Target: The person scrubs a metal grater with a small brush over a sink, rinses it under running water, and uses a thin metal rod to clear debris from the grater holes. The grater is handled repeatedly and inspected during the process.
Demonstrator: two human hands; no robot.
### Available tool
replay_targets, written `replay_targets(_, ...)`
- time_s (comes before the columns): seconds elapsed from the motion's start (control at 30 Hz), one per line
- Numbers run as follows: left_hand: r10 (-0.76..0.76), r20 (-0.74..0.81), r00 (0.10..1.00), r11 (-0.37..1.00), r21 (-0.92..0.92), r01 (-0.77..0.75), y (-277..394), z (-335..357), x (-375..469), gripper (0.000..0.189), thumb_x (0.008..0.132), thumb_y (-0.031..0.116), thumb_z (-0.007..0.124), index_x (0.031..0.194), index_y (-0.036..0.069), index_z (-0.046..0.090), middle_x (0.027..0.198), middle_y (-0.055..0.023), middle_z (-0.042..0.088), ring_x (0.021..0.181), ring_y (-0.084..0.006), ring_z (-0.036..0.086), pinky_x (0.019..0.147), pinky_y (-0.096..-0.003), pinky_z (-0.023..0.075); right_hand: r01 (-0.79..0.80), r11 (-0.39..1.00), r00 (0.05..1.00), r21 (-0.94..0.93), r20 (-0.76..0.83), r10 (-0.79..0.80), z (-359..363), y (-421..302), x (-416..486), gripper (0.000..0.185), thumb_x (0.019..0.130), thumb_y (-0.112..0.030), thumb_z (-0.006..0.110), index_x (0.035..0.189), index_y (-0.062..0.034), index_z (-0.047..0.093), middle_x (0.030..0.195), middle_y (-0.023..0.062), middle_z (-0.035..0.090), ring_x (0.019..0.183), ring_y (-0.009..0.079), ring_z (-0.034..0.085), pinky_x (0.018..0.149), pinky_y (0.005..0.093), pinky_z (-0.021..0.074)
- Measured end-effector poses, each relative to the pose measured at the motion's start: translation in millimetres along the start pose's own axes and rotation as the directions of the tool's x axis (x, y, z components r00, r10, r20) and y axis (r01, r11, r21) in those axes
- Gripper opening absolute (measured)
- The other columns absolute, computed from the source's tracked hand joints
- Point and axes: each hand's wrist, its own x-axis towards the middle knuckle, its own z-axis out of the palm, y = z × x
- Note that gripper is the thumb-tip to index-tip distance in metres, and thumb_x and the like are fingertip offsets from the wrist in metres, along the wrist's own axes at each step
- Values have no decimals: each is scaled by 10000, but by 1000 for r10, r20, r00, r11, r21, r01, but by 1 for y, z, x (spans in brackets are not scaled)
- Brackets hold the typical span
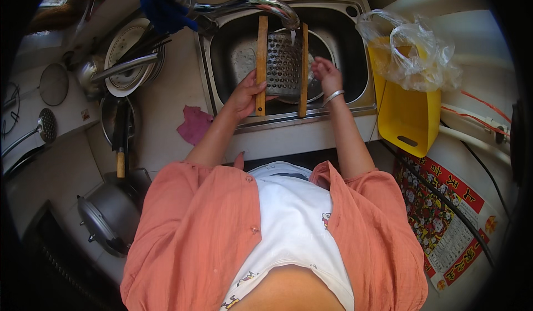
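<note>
A metal grater (284, 63) with two wooden side rails is held over a stainless steel sink (358, 67). My left hand (246, 96) grips the left rail near its lower end, with fingers reaching underneath. Just right of the other rail, my right hand (327, 74) has its fingers loosely bent and nothing visible in them. Water runs from the chrome faucet (258, 3) onto the upper right of the grating plate. Below the grater lies a round, pale-rimmed vessel (331, 49), mostly covered by it.
Left of the sink are a pink cloth (195, 124), stacked plates (118, 84) and a knife with a wooden handle (120, 165). A pressure cooker (110, 211) stands lower left. To the right, a yellow bin (410, 119) carries a clear plastic bag (420, 55). A blue cloth (152, 9) wraps the faucet base.
</note>
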Motion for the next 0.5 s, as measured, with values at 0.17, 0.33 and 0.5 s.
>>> replay_targets(0.17, 6, -42, 999, 997, 77, -2, -5, -4, 16, 495, 941, 191, 572, 1377, 85, 363, 1218, -27, 550, 1045, -149, 584, 835, -359, 549, 260, 966, 962, -11, 90, -258, 15, -106, 7, 234, 975, -126, 509, 1139, -8, 627, 1014, 90, 688, 888, 144, 657, 784, 254, 517)
replay_targets(0.33, -78, -80, 994, 973, 209, 94, 12, 10, 69, 444, 963, 354, 537, 1323, 115, 437, 1119, 17, 592, 999, -110, 585, 813, -310, 527, 478, 878, 839, 19, 286, -463, 47, -203, -6, 258, 973, -145, 520, 1156, 12, 613, 1046, 120, 679, 963, 183, 659, 867, 293, 518)
replay_targets(0.5, -26, -8, 1000, 969, 246, 28, 21, 33, 103, 409, 954, 388, 543, 1275, 139, 498, 1111, 32, 595, 990, -111, 581, 829, -277, 473, 599, 799, 661, 45, 535, -526, 97, -266, -24, 268, 970, -165, 543, 1135, 36, 608, 1032, 86, 658, 943, 135, 619, 853, 259, 494)
